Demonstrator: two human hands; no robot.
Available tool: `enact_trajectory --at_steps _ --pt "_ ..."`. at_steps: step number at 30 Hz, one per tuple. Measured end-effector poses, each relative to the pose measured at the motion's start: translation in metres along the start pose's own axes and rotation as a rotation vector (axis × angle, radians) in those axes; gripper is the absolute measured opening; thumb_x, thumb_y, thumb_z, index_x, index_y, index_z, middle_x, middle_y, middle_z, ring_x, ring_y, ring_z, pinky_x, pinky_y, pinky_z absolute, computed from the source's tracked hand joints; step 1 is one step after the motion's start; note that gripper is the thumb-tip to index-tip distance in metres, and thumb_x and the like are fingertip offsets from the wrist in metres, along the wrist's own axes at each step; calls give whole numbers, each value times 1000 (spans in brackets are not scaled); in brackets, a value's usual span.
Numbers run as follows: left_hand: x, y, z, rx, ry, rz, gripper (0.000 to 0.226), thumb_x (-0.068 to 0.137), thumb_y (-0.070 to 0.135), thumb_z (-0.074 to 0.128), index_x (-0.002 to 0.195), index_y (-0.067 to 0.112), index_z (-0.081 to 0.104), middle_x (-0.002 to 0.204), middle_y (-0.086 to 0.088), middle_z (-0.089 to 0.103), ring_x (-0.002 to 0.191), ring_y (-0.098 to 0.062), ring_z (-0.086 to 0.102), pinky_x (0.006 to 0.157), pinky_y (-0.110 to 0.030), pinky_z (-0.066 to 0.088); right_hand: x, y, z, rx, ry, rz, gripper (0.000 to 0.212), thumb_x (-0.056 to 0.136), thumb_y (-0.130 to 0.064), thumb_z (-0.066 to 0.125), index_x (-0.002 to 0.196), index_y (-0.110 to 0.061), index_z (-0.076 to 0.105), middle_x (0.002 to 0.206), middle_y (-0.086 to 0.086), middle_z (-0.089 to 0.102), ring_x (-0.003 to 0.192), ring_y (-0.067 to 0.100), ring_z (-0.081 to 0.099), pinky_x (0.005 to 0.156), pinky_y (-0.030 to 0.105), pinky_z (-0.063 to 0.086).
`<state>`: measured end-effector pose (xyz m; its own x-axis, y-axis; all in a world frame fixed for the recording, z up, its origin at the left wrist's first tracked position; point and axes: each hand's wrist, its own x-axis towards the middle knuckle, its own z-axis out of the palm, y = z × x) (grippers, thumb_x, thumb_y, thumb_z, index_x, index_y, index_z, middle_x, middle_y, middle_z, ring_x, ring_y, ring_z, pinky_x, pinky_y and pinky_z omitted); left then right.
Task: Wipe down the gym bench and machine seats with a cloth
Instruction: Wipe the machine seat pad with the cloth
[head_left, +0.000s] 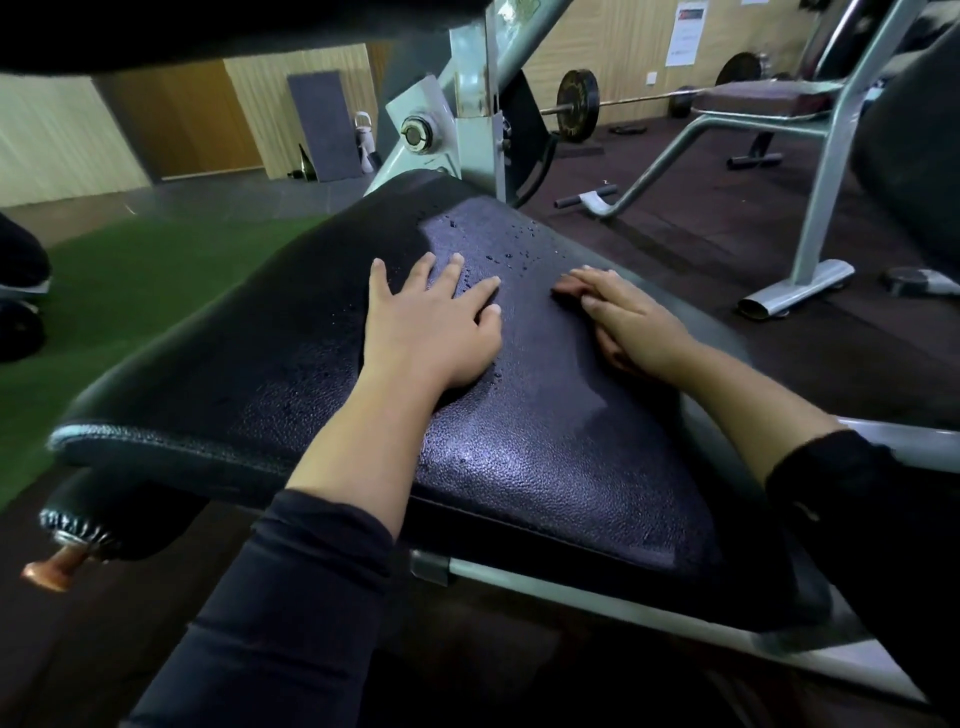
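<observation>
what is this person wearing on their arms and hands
Both arms wear dark, close-fitting long sleeves, pushed partway up the forearms. The left sleeve and right sleeve look plain, with no clear markings. The left hand and right hand are bare: no gloves, rings or watch visible.

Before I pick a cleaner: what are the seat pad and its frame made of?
Seat pad: looks like black vinyl or faux leather, with a pebbled grain, a sheen and water beading on top. Frame: seemingly steel, painted pale grey, with a bolted joint.
</observation>
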<state>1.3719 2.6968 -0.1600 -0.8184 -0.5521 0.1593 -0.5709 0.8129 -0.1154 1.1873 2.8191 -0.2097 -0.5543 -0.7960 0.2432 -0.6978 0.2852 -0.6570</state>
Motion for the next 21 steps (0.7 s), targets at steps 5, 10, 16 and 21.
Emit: enact_trajectory --at_steps 5,10,16,21 --pt "7 2 -5 17 -100 -13 50 100 49 9 150 48 9 163 7 -3 149 -18 -4 113 -61 -9 -42 -5 -2 -72 80 118 46 98 -21 42 143 -27 34 154 -5 26 144 14 13 110 20 11" --pt "31 7 -8 37 -165 -2 50 101 48 7 151 48 6 162 4 -7 149 -18 -8 108 -69 -12 -46 -27 10 -34 -20 53 55 95 -17 44 145 -30 27 158 2 13 146 18 2 117 36 -1" --pt "58 9 -6 21 -169 -2 49 102 46 8 151 48 7 162 4 -7 149 -18 -11 109 -66 -15 -17 -22 11 -165 -22 -111 45 100 -28 35 143 -40 27 158 -5 10 145 13 8 118 28 2" --pt "64 8 -4 11 -176 -6 49 102 46 9 151 47 5 162 5 -8 148 -16 -12 110 -64 -15 15 -29 16 -216 -3 -74 44 102 -27 30 146 -33 26 157 -6 14 145 12 7 115 21 -1"
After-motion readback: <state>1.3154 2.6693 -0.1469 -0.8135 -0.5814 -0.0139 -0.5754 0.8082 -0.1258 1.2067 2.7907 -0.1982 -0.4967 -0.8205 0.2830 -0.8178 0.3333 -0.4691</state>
